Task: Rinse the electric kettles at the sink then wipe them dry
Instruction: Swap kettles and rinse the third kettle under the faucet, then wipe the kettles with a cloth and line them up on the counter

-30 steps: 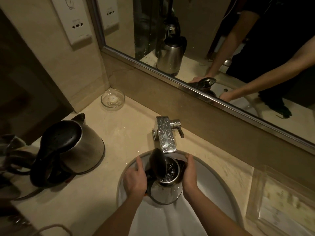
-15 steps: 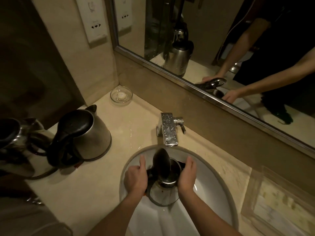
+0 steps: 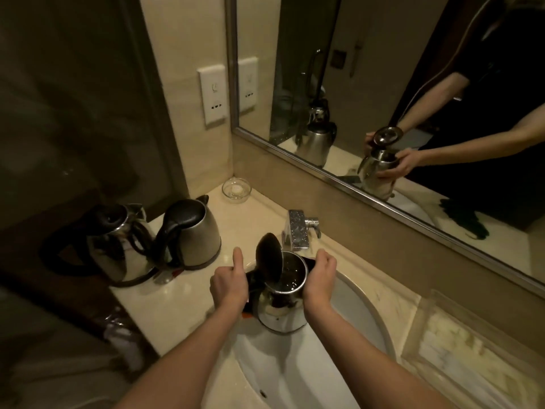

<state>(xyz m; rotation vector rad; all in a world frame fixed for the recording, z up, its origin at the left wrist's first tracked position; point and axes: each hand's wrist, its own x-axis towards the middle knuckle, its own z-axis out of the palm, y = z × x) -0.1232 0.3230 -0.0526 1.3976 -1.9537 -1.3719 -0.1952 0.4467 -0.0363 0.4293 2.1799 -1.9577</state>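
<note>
Steel kettle hangs between left hand and right hand, both gripping it.

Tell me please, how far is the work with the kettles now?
Done: nothing visibly. In hand: the left hand on the handle and the right hand on the body hold one kettle, lid open, over the sink. Left: wiping it dry; no cloth shows. A second kettle and a third kettle stand on the counter, lids shut; rinsed or not, unclear.
</note>
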